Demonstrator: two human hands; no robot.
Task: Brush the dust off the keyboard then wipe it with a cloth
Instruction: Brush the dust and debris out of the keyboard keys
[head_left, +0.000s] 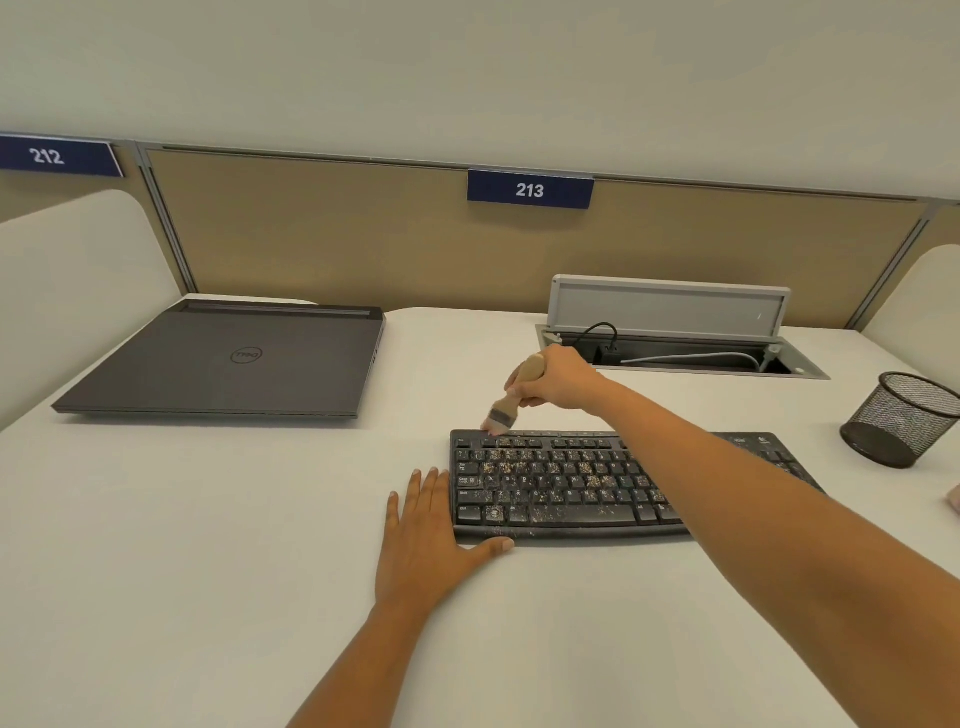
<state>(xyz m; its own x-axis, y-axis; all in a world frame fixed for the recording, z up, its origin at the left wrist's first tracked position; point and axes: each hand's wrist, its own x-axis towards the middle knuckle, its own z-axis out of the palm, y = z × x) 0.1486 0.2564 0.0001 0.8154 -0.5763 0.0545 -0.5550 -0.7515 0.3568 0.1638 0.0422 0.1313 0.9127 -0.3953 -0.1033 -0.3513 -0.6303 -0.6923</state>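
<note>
Two grips work at a smooth, off-white desk (208, 519). The right grip (558, 382) is closed round the pale wooden handle of a small flat brush (511, 400), which has a dark metal band and light bristles. The brush tilts down to the left, and its bristle tips touch the far left edge of the keyboard (561, 488). The left grip (426, 540) lies flat and open on the desk, fingers straight along the keyboard's left end, thumb stretched along its near edge. The keyboard is black plastic, low and wide with a gently curved near edge. It lies right of centre on the desk, near the person, and the right forearm crosses over its right part. Pale, gritty crumbs speckle most of its keys. Far left lies a closed dark grey laptop (228, 364) with a matte lid; at the right stands a round black wire-mesh cup (904, 421).
</note>
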